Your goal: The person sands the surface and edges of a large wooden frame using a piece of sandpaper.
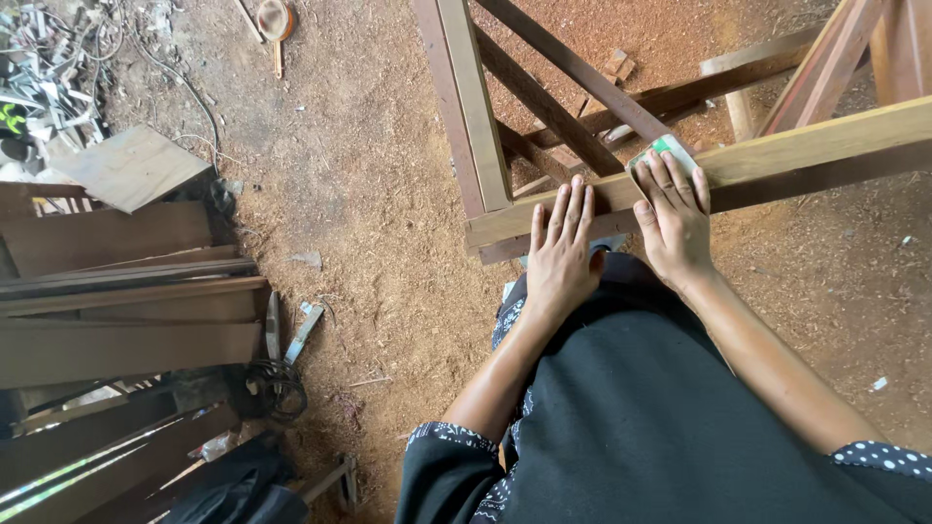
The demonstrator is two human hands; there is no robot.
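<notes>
The person stands over a wooden frame resting on a sawdust-covered floor. The left hand lies flat with its fingers spread and straight on the frame's near rail, pressing down without gripping. The right hand presses a small folded piece of sandpaper, green on its back, against the top of the same rail; its fingers lie stretched over the paper rather than pinching it. The frame looks stiff and fairly heavy, likely steady under pressure, and best held by its rails or the upright post. The sandpaper seems thin and limp, so it probably needs a flat palm to stay put. Dark planks are stacked to the left, well apart from the hands.
</notes>
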